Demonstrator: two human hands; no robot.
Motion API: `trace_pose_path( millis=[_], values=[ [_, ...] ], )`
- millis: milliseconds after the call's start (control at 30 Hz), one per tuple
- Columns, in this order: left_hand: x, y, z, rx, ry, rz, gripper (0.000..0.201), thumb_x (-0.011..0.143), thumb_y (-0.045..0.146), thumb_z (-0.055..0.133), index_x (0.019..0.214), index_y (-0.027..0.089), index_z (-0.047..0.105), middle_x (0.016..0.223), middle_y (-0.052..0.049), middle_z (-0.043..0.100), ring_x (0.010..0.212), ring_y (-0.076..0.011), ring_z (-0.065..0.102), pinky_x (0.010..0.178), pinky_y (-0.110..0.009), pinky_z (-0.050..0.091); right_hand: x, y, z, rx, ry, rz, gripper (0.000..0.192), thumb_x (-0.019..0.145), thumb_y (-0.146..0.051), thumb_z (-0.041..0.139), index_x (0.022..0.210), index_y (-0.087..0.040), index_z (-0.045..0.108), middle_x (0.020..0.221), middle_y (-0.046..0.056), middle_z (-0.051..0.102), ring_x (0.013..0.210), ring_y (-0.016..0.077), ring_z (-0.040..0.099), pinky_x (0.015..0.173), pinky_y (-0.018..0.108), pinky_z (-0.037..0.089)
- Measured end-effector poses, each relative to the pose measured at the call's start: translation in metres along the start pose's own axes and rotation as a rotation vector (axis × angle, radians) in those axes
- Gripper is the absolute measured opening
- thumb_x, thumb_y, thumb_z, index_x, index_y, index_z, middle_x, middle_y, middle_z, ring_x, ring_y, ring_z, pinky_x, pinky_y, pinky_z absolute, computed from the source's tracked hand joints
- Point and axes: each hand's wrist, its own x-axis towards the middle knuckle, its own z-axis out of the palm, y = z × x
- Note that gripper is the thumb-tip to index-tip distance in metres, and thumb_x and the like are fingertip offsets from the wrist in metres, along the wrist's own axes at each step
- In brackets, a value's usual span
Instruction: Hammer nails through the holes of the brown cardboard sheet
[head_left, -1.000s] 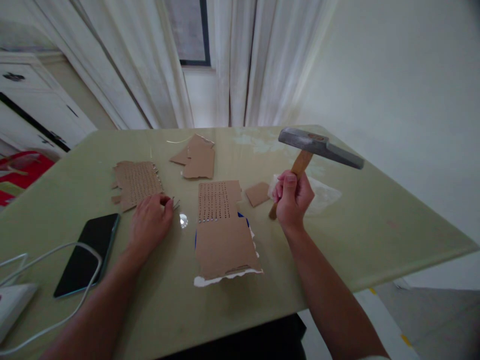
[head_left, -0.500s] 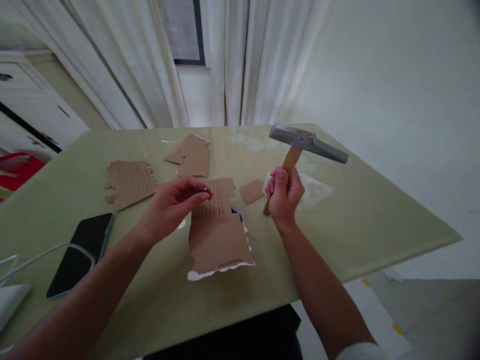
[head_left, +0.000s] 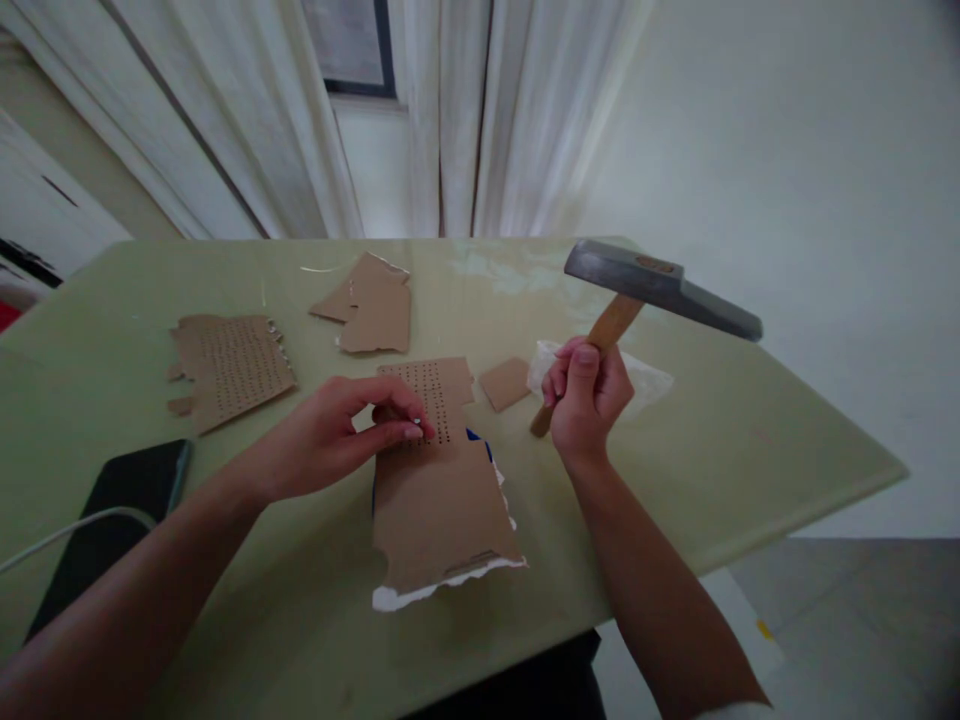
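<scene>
Two hands work over a torn brown cardboard sheet pierced with rows of holes [head_left: 439, 470], lying mid pale green tabletop [head_left: 750, 440]. Left hand [head_left: 341, 435] pinches something small, too tiny to identify, against its holed upper part. Right hand [head_left: 589, 400], right of the sheet, clenches a wooden-handled steel hammer [head_left: 652, 290], head raised.

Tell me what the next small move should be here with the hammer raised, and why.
Probably bring the hammer down in a light tap. The right hand holds it raised, while the left hand pinches something small, likely a nail, against the perforated cardboard, beside its rows of holes.
</scene>
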Motion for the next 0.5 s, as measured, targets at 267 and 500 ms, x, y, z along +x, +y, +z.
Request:
trace_pose_path(
  millis=[267, 500],
  values=[
    [-0.0006, -0.0007, 0.0047, -0.008, -0.031, -0.017, 0.013, 0.107, 0.031, 0.074, 0.102, 0.024, 0.083, 0.097, -0.002, 0.086, 0.087, -0.0145, 0.079, 0.079, -0.021, 0.059, 0.0003, -0.0022, 0.0011, -0.022, 0.005, 0.002, 0.049, 0.103, -0.070, 0.069, 0.087, -0.024, 0.060, 0.056, -0.012, 0.039, 0.039, 0.0068, 0.035, 0.036, 0.019, 0.031],
    [-0.0006, -0.0018, 0.0047, -0.012, -0.031, -0.032, 0.016, 0.106, 0.036, 0.074, 0.102, 0.025, 0.084, 0.097, -0.003, 0.086, 0.087, -0.0169, 0.079, 0.080, -0.024, 0.060, 0.0010, -0.0051, 0.0021, -0.037, 0.003, 0.001, 0.050, 0.103, -0.071, 0.068, 0.086, -0.025, 0.059, 0.055, -0.012, 0.038, 0.039, 0.0071, 0.036, 0.037, 0.020, 0.031]
  ],
)
